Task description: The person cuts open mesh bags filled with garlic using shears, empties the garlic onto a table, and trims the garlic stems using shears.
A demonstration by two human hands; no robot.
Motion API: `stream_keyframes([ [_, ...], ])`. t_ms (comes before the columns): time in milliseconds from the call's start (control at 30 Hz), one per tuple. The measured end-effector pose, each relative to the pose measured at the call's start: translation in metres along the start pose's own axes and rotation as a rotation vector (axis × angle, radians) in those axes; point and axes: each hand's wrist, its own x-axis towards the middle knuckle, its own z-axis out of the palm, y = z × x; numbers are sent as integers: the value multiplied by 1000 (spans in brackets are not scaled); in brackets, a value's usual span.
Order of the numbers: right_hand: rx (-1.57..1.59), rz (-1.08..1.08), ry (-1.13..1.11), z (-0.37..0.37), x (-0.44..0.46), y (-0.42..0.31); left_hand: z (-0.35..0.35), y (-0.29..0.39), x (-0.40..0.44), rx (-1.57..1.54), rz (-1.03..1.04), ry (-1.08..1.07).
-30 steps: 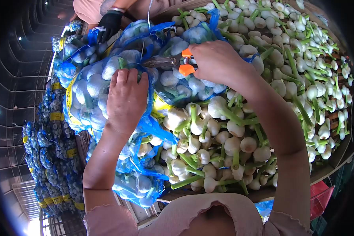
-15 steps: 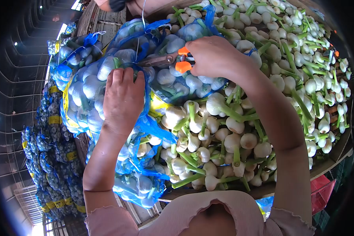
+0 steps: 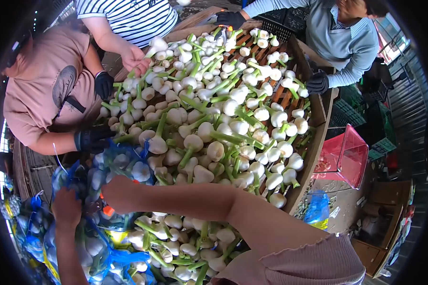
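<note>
Grips orange-handled clippers (image 3: 108, 210) in curled right hand (image 3: 121, 194); rests left hand (image 3: 66, 207) (cannot tell how far open) against blue mesh bag (image 3: 92, 244).

At eight o'clock, orange-handled shears (image 3: 108, 209) are held beside the blue mesh bag (image 3: 88, 259), which is filled with white garlic bulbs (image 3: 94, 244).
</note>
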Motion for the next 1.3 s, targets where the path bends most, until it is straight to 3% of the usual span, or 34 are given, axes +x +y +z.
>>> stream_keyframes([
  [33,-15,-1,-3,3,0,0,10,-4,13,82,22,-49],
  [167,-23,-71,33,8,-9,3,21,-21,24,-171,71,-180],
  [233,21,-7,21,13,-10,8,12,-21,27,-236,122,-301],
  [267,-59,-117,-41,4,-13,10,18,-26,26,-268,150,-257],
  [300,-3,-18,1,11,-13,11,19,-32,25,-328,233,-233],
  [367,32,96,-91,-6,-16,11,28,-45,30,-420,138,-200],
  [400,0,130,-200,-30,-18,6,38,-53,32,-477,83,-16],
  [467,33,106,-117,-29,-20,15,29,-55,28,-743,-227,-36],
  [567,48,132,-143,-33,-15,19,21,-46,23,-1037,-352,32],
  [667,57,141,-113,-33,-9,20,20,-43,24,-1112,-415,43],
  [1300,-94,71,-21,-27,11,12,24,-45,24,-1157,-359,82],
])
